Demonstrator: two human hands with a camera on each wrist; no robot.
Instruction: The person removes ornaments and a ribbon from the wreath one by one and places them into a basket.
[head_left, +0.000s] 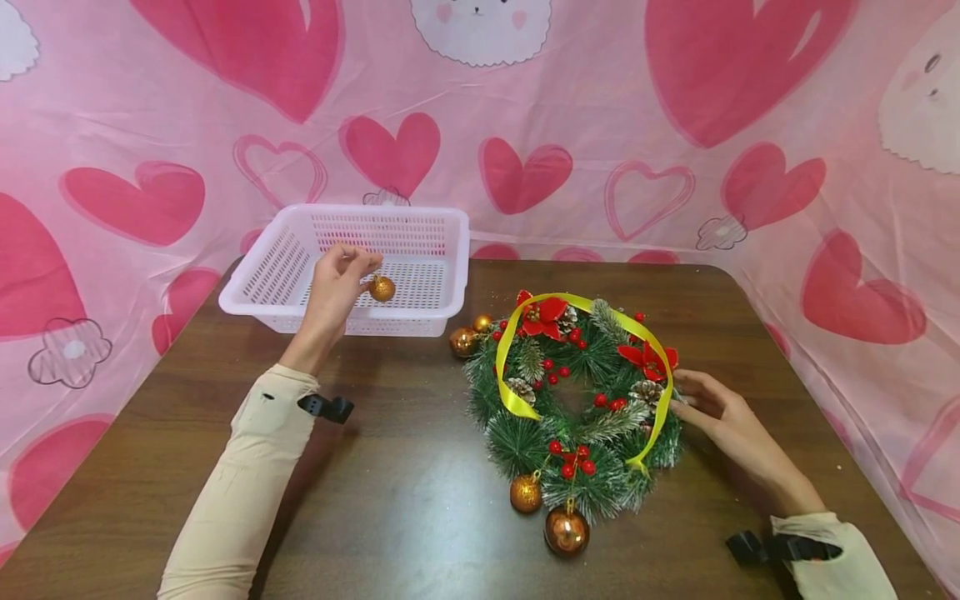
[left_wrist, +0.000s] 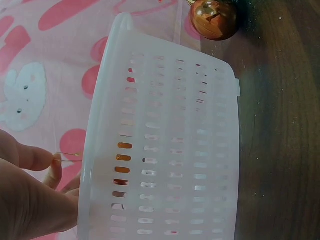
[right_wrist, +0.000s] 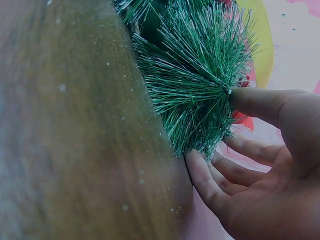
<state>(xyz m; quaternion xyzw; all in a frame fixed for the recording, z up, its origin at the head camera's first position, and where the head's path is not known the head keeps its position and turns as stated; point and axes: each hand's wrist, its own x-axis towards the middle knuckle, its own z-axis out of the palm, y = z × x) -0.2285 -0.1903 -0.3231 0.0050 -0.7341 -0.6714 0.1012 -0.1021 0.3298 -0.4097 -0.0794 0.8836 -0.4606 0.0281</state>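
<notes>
By its thin gold hanging loop, my left hand (head_left: pixel 337 279) pinches a small glittery gold Christmas bauble (head_left: pixel 382 288), which hangs within the white plastic basket (head_left: pixel 343 323). In the left wrist view the loop runs from the fingertips (left_wrist: pixel 56 159) behind the basket wall (left_wrist: pixel 165 165), and gold shows through its slots. My right hand (head_left: pixel 731 429) touches the right side of a green Christmas wreath (head_left: pixel 517 446). The right wrist view shows its thumb and fairly straight fingers (right_wrist: pixel 207 187) against the frosted needles (right_wrist: pixel 195 85). A yellow ribbon (head_left: pixel 510 350) lies over the wreath.
Two baubles lie at the wreath's front, a glittery one (head_left: pixel 526 494) and a shiny copper one (head_left: pixel 567 532). Another copper bauble (head_left: pixel 464 342) and a small gold one (head_left: pixel 482 322) sit at its upper left. A pink heart-print cloth (head_left: pixel 592 108) hangs behind the wooden table (head_left: pixel 390 500).
</notes>
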